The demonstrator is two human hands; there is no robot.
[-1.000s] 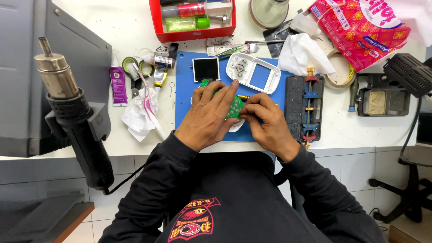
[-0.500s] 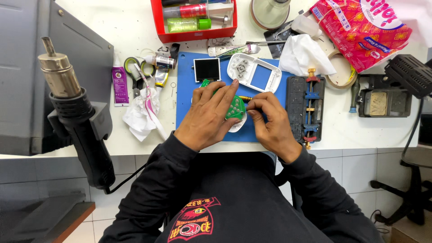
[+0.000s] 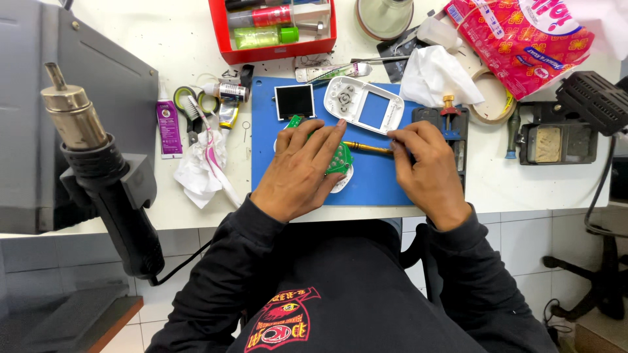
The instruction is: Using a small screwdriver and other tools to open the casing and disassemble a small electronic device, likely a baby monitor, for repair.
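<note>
At the far left of the bench [image 3: 131,26] a hot-air gun [image 3: 98,170] stands in its holder, brass nozzle up. Right of it a slim purple-and-white tube [image 3: 169,121] lies upright in the picture, beside crumpled tissue [image 3: 196,173] and a toothbrush [image 3: 209,147]. A red tray [image 3: 273,51] at the top edge holds a red-labelled and a green bottle laid on their sides.

On the blue mat [image 3: 373,180] the left hand [image 3: 301,170] lies flat, fingers spread narrow, pressing down on a green circuit board [image 3: 340,159] that sits over a white part; only the board's right edge and a top-left corner show past the fingers. A small black square screen [image 3: 294,101] and a white remote-control shell [image 3: 364,104] lie just above.

A brass-handled tool [image 3: 366,148] lies nearly level, its long axis left to right, the tip pointing left and touching the board's right edge just beside the left fingertips. The right hand [image 3: 425,167] closes on the tool's right end, fingers curled over it.

Further right lie white tissue [image 3: 437,78], a roll of tape [image 3: 494,98], and a red flower-patterned packet [image 3: 523,39] at the top corner.
</note>
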